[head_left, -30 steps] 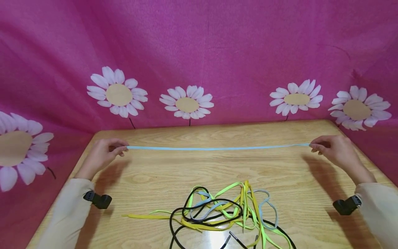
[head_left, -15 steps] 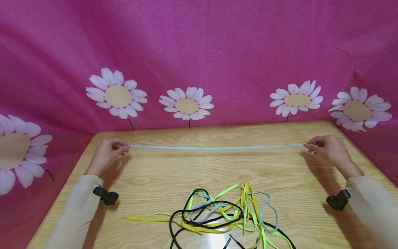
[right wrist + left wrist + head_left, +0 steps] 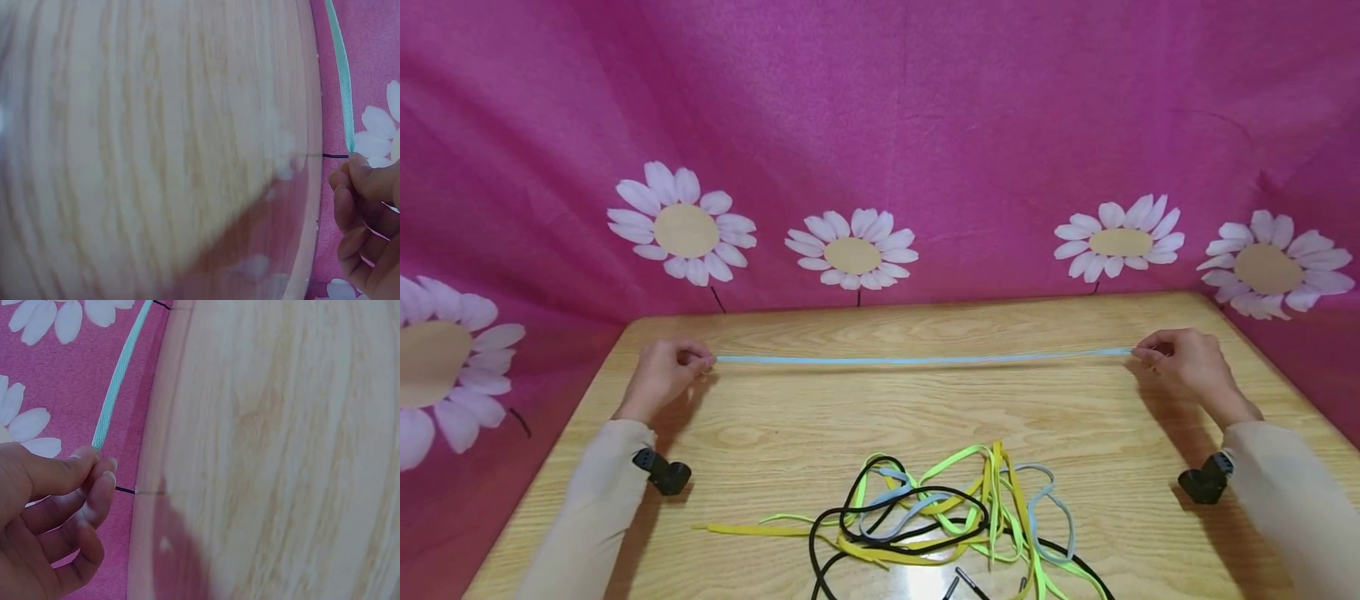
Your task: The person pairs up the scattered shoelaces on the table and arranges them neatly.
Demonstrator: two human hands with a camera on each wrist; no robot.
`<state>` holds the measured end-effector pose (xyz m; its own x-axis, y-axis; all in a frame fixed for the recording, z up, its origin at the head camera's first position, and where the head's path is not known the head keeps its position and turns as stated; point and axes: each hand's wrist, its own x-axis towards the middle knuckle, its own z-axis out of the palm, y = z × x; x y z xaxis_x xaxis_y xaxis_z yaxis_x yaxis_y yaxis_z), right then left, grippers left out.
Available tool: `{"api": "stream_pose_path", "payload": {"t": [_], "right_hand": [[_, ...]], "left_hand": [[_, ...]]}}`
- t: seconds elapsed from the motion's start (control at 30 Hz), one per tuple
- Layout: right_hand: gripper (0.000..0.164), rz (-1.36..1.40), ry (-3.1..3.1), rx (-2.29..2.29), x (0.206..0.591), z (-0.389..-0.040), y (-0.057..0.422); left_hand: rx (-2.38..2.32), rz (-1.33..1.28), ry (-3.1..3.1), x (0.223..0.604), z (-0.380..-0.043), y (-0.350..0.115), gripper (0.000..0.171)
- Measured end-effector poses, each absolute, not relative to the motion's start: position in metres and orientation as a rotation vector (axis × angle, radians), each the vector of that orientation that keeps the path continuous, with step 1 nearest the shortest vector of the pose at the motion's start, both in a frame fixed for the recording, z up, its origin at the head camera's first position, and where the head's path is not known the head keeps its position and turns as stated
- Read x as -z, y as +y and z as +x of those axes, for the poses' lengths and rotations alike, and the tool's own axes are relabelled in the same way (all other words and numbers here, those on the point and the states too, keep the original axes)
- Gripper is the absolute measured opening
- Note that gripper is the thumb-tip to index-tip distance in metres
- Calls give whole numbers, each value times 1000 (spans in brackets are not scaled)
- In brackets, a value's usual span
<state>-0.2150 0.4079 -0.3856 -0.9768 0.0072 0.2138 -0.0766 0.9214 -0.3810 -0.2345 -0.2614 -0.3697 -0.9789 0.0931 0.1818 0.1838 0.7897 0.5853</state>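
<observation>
A light blue flat shoelace (image 3: 880,361) stretches nearly straight across the far part of the table, sagging slightly at its middle. Its left end is pinched between thumb and fingertips of my left hand (image 3: 662,373). My right hand (image 3: 1191,367) pinches the other end at the far right. In the left wrist view the lace (image 3: 119,381) rises from the fingertips, the other fingers loosely curled. The right wrist view shows the lace (image 3: 342,75) running up from the thumb (image 3: 369,175). Shadows under both hands show them raised above the wood.
A tangled heap of laces (image 3: 925,517), black, yellow, neon green and light blue, lies at the near middle of the wooden table (image 3: 760,467). Black lace tips (image 3: 970,582) lie by the near edge. A pink cloth with daisies (image 3: 895,125) hangs behind and at the sides.
Both hands have moved a little inward, the right one more, bringing the lace's ends closer together. The left hand has also dropped slightly in view. The heap has stayed in place.
</observation>
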Motion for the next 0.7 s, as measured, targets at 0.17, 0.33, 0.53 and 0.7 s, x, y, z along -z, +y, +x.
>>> {"api": "stream_pose_path", "payload": {"t": [0.17, 0.33, 0.53, 0.7], "right_hand": [[12, 26, -2883, -605, 389, -215, 406], [12, 25, -2903, -598, 392, -215, 406], [15, 22, -2935, -610, 396, -216, 407], [14, 7, -2945, -621, 396, -217, 405]], "left_hand": [[960, -199, -2855, 373, -236, -261, 7], [964, -182, -2864, 375, -237, -261, 8], [1000, -146, -2906, 377, -237, -261, 9], [1000, -161, -2925, 379, -237, -262, 8]]}}
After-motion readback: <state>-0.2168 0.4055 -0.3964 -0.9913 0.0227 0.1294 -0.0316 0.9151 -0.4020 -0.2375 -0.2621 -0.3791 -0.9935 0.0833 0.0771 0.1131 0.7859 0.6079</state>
